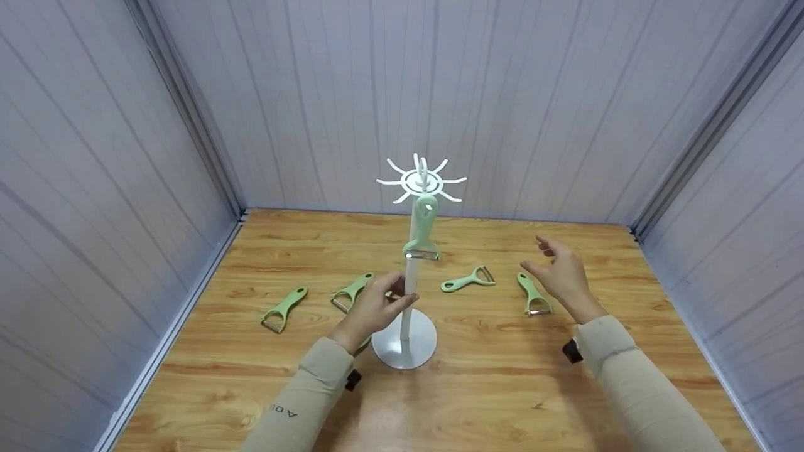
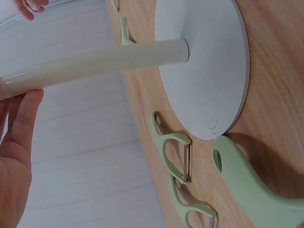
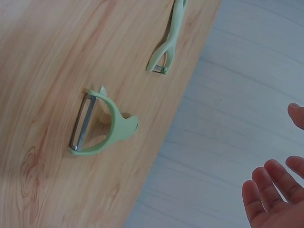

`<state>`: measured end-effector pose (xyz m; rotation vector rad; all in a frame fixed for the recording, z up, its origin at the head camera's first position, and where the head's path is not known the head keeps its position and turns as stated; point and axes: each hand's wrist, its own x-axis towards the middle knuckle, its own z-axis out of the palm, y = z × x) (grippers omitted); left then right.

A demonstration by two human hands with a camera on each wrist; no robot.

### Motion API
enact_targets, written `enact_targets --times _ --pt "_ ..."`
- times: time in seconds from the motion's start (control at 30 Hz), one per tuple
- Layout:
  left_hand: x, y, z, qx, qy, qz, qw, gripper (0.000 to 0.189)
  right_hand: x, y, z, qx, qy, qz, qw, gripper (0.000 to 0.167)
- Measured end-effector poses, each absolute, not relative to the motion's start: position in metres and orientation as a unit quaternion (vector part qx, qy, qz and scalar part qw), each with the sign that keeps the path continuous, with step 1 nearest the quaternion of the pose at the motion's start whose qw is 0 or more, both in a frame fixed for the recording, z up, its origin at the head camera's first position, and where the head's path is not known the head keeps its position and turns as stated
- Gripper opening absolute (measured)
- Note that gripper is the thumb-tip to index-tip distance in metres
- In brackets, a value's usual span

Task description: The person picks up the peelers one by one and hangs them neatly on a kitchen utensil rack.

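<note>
My left hand (image 1: 375, 306) grips the upright pole of a white hook stand (image 1: 408, 326). Several hooks fan out from the stand's top, and a green peeler (image 1: 424, 221) hangs from the front one, blade down. On the right, my right hand (image 1: 562, 276) is held above the table with fingers apart and nothing in them. Just left of it, a second peeler (image 1: 529, 290) lies on the wood; the right wrist view shows this peeler (image 3: 118, 128) below the hand. Another peeler (image 1: 465, 281) lies between that one and the stand.
Left of the stand lie two peelers, one at the far left (image 1: 289, 306) and one partly behind my left hand (image 1: 355, 287). A further peeler (image 2: 251, 185) beside the round base is mostly hidden by my left wrist in the head view. Pale panel walls (image 1: 402, 94) enclose the wooden table.
</note>
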<state>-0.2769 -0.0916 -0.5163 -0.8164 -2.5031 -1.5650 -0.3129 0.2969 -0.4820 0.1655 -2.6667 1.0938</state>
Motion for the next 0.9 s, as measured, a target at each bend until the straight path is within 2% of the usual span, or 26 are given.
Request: enact_targets --times 0.5,0.9 --pt "-0.276 -0.091 -0.516 -0.263 -0.818 -0.511 0.035 0.021 -0.335 0.304 -0.501 0.028 -0.921 0.379 0.092 0.071" --pt "-0.276 -0.092 -0.515 -0.265 -0.818 -0.509 0.040 0.019 -0.348 0.316 -0.530 0.044 -0.907 0.417 0.025 0.074"
